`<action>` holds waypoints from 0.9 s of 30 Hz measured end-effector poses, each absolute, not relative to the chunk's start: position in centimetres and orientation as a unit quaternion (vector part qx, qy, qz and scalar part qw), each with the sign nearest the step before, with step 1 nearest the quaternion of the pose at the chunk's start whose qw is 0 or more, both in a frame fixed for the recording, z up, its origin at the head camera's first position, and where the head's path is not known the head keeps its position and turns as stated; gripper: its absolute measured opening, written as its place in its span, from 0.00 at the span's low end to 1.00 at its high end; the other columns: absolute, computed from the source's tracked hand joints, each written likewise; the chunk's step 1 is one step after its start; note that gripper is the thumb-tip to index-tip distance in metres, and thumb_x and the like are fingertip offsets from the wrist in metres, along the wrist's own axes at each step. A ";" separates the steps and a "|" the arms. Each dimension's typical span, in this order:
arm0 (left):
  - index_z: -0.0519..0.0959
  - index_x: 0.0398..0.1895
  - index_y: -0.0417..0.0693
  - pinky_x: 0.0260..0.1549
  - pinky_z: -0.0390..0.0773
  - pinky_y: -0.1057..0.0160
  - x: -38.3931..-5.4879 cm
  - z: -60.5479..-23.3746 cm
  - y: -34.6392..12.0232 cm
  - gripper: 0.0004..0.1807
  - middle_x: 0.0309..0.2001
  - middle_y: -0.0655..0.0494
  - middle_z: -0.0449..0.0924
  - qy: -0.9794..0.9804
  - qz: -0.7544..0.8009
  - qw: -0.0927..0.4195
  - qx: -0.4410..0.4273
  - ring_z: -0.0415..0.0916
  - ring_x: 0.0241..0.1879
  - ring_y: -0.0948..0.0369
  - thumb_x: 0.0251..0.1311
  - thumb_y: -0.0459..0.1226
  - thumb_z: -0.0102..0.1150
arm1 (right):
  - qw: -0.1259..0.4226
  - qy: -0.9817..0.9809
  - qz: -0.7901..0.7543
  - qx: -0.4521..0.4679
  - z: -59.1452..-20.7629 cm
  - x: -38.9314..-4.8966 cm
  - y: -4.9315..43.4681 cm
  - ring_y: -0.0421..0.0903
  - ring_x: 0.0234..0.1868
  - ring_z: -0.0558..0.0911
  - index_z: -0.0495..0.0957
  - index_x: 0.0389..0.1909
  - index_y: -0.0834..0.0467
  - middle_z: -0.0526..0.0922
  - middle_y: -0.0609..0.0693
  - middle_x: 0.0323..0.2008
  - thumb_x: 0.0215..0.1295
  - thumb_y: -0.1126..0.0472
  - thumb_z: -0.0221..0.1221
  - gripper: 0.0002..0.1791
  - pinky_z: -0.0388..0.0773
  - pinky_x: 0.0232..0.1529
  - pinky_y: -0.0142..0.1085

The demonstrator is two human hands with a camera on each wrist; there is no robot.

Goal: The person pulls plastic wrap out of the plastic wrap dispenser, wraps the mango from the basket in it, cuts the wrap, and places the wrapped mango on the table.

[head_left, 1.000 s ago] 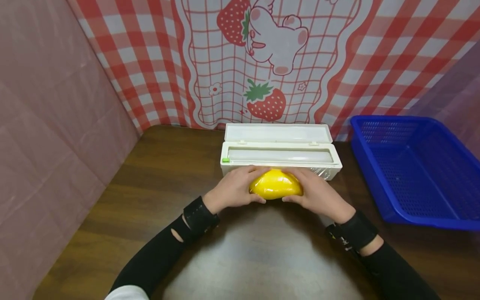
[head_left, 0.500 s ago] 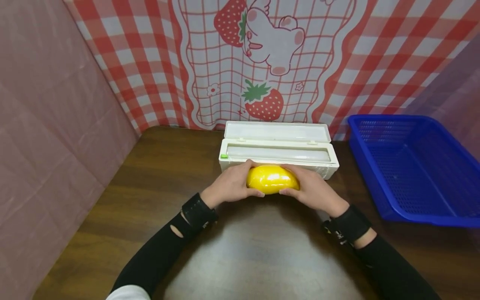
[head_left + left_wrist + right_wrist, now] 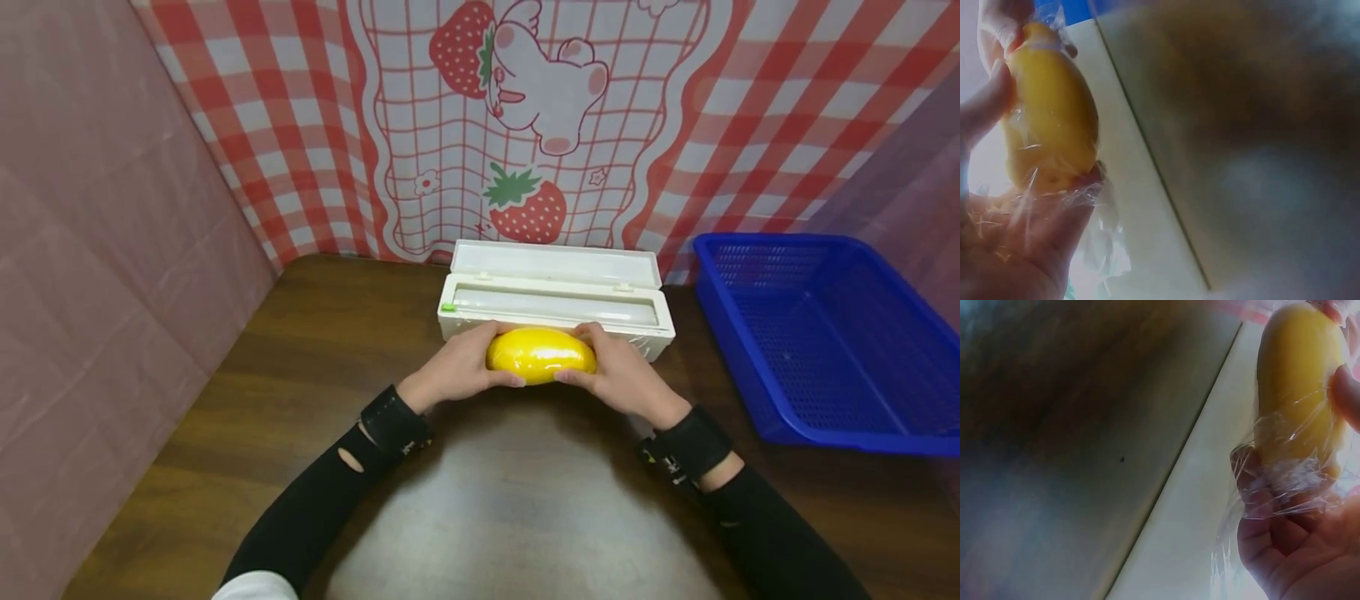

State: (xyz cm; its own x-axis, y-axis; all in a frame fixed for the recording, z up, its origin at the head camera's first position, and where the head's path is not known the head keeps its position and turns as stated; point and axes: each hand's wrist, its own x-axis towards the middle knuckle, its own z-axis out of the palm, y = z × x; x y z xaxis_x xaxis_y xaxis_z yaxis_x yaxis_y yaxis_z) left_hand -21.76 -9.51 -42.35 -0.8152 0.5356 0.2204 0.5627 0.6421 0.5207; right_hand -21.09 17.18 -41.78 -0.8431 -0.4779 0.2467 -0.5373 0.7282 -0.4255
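Observation:
Between both hands is a smooth yellow mango (image 3: 542, 356) with shiny cling film (image 3: 1300, 475) around it. My left hand (image 3: 461, 364) grips its left end, thumb on the near side and fingers behind. The right hand (image 3: 626, 375) holds the other end the same way. In the left wrist view the film bunches over the palm side of the mango (image 3: 1054, 119), and loose film hangs below. Just behind the hands stands a white cling film dispenser (image 3: 555, 321), its lid (image 3: 555, 262) raised and a roll inside. The hands and mango hide part of its front.
A blue plastic basket (image 3: 787, 417) stands on the right side of the brown wooden table (image 3: 322, 333). Behind the table hangs a red-and-white checked cloth (image 3: 300, 125), with a pink cloth (image 3: 112, 208) at the left. A green slider (image 3: 448, 307) sits at the dispenser's left end.
Both hands, still holding the mango, have shifted slightly left and up in the head view. The mango has turned a little, showing more of its rounded upper side. The right fingers have bent more.

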 end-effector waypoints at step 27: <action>0.70 0.54 0.56 0.38 0.67 0.64 -21.3 -42.0 -9.9 0.39 0.44 0.65 0.69 -0.929 -0.252 0.041 -0.268 0.63 0.40 0.65 0.45 0.71 0.48 | 0.018 -0.921 0.304 0.242 -41.7 -21.2 17.2 0.44 0.33 0.73 0.68 0.51 0.54 0.77 0.47 0.36 0.53 0.34 0.56 0.33 0.70 0.34 0.39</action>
State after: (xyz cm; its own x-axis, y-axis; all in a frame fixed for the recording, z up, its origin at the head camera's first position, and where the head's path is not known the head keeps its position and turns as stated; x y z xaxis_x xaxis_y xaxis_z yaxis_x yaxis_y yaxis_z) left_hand -21.30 -9.89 -41.95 -0.8532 0.4771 0.2110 0.5183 0.7293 0.4468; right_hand -21.19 17.18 -41.75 -0.8823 -0.4350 0.1796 -0.4565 0.6982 -0.5515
